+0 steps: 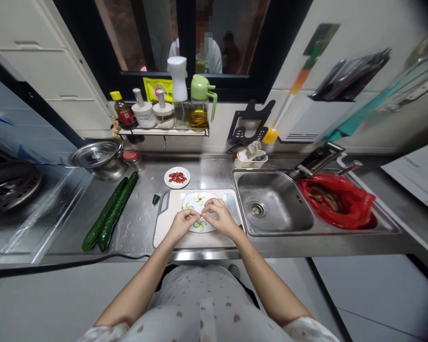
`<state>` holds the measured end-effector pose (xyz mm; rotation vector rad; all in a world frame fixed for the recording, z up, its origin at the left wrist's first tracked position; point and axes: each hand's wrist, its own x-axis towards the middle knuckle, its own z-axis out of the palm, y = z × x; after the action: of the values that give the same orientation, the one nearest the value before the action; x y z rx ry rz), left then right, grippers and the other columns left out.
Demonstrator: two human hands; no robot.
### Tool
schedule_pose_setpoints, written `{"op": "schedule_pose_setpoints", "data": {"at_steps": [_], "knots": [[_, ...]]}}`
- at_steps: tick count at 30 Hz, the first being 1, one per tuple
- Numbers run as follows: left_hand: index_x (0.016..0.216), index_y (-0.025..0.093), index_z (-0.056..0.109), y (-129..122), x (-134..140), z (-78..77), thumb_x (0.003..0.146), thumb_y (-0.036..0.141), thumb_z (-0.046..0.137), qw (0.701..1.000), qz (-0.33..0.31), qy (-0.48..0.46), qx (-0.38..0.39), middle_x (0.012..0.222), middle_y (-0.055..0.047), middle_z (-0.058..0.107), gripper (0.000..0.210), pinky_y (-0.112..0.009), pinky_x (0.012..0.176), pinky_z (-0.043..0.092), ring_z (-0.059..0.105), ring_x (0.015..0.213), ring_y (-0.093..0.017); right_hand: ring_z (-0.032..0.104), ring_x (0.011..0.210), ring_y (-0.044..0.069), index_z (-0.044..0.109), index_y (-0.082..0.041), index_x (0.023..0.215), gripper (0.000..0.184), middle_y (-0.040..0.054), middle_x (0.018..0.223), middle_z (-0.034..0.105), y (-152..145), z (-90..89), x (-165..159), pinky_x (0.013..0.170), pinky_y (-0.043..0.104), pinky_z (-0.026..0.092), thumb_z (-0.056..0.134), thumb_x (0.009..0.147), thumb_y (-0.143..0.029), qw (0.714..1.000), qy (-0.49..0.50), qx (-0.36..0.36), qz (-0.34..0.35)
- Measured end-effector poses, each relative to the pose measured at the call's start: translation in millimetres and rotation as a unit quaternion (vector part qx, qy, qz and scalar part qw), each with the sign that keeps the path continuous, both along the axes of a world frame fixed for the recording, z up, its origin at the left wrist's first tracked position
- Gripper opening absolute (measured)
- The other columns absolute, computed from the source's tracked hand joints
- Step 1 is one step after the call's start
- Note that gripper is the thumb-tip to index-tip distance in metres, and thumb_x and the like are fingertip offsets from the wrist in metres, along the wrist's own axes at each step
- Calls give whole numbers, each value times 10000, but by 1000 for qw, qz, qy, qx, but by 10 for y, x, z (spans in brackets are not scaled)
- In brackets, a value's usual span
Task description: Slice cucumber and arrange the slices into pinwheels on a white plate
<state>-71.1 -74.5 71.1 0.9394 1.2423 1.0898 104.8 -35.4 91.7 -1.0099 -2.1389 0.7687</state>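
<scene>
Head view, fingertips: the left hand and right hand meet tip to tip, each with thumb and forefinger drawn close together; anything pinched there is too small to tell.
Plate under hands: the white plate lies directly beneath the fingertips, partly covered by both hands, neither clearly nearer its middle.
Cucumber slices: curved green-edged slices lie in clusters on that plate, one on the near side of the fingertips, others beyond and to the left.
Board: the cutting board bears the plate, its long axis running left to right.
Whole cucumbers: two, side by side, well left, slanting from near left to far right; left hand nearer.
Red pieces: chopped bits on a small dish, beyond the board, slightly left of the fingertips.
</scene>
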Motion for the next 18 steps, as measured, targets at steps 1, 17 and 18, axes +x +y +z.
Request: {"op": "schedule_pose_setpoints", "data": {"at_steps": [1,17,18], "knots": [[723,143,722,-2,0,-1,655,272,752,1000,-3,4,1,656,-14,639,148,-189,578,394,513,592,-103,515,1017,209,660,-233,823,44,42,984,592,-3,-16,0,899,386,410,617,833,-234,1000,-2,-1,2],[758,191,708,-25,-104,-235,679,307,724,991,40,131,11,714,-8,649,141,-195,589,379,499,601,-114,533,959,196,648,-212,758,91,34,916,622,-51,-415,-54,885,362,378,606,837,-228,997,3,-44,-56],[767,203,711,-37,-121,-277,672,288,730,985,45,165,8,715,-2,648,129,-196,583,366,482,585,-113,528,949,196,648,-210,748,101,33,900,622,-71,-485,-64,878,359,375,604,837,-229,996,-10,-51,-70]]}}
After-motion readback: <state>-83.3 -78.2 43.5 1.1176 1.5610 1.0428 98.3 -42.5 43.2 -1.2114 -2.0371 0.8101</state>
